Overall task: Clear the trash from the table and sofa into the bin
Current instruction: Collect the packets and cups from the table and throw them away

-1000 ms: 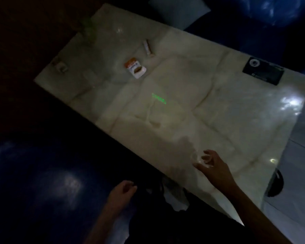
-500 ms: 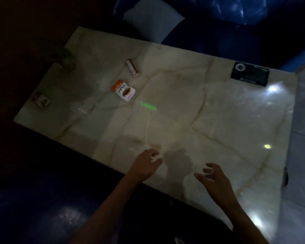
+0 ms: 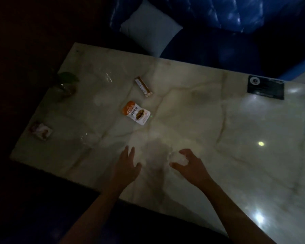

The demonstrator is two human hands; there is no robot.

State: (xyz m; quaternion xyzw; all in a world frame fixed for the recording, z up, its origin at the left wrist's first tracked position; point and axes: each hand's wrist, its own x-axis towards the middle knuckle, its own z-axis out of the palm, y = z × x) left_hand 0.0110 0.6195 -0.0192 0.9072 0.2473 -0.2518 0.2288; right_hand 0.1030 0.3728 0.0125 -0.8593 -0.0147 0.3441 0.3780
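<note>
The room is very dark, so the chief risk, as a judgement, is that small or clear scraps on the counter get missed, or that a careless sweep knocks over the plant jar at the counter's far left corner. The right hand hovers near the counter's front edge, its grip curled round what looks like a small pale scrap; the dim light leaves it uncertain whether the scrap is truly held, so it could slip. The left hand lies beside it, fingers straight and spread, holding nothing. Toward the counter's middle lie 1 orange snack packet and 1 slim wrapper; a small packet sits near the left edge. No bin is visible. Compared with 0.5 s ago, the left hand has flattened and the right has closed inward.
</note>
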